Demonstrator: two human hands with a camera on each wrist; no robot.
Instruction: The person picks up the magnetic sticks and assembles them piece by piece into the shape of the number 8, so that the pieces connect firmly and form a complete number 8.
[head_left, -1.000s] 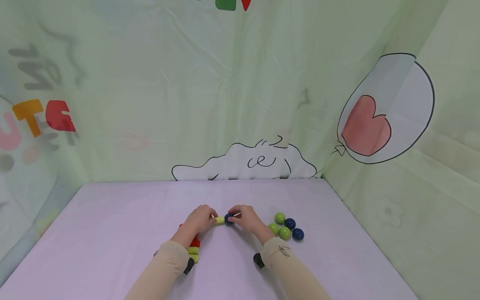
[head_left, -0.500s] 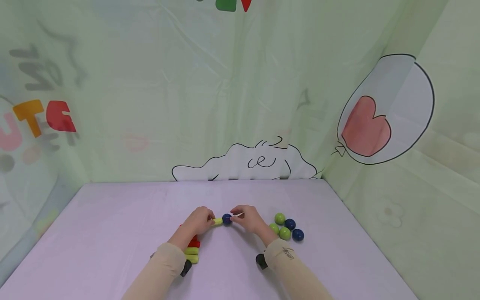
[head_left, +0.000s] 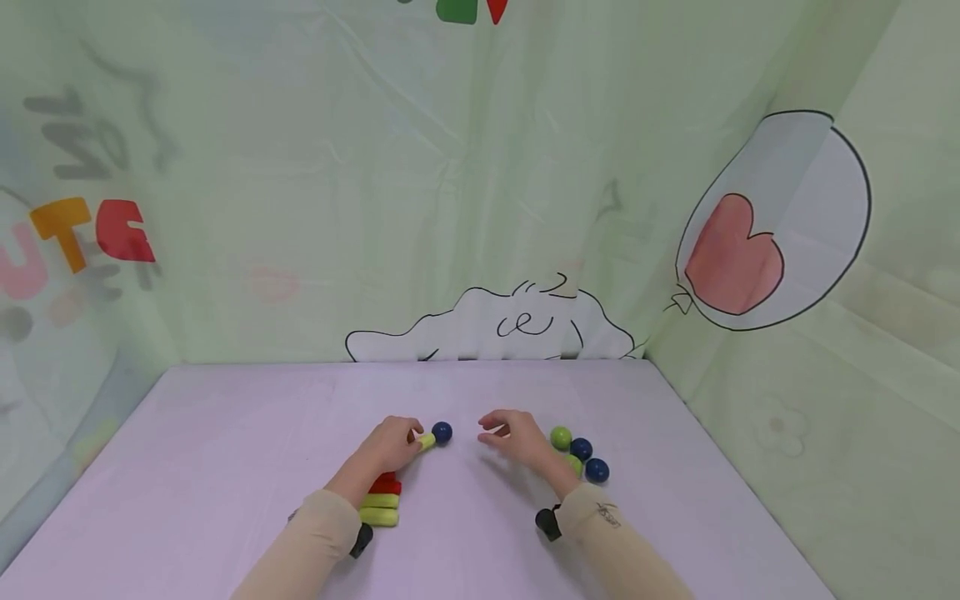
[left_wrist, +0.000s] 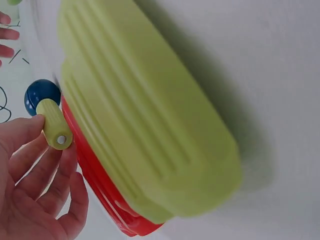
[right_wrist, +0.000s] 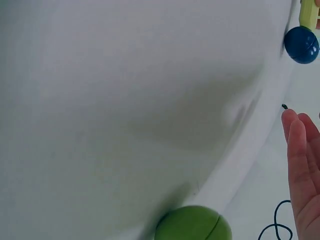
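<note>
My left hand pinches a short yellow-green magnetic stick between thumb and fingers. A round silver spot shows on the stick's near end in the left wrist view. On its far end sits a dark blue ball, joined to the stick. To the right of the ball, my right hand hovers with loosely bent fingers and nothing in them. Beneath my left forearm lie yellow-green sticks and red sticks side by side, partly hidden by the arm.
Right of my right hand, green balls and blue balls lie grouped, some hidden by the wrist. A pale tabletop spreads under everything. Printed fabric curtains stand behind it and at its sides.
My right hand has let go of the blue ball and drawn away to the right. My left hand has moved slightly left, bringing the stick and the attached ball with it.
</note>
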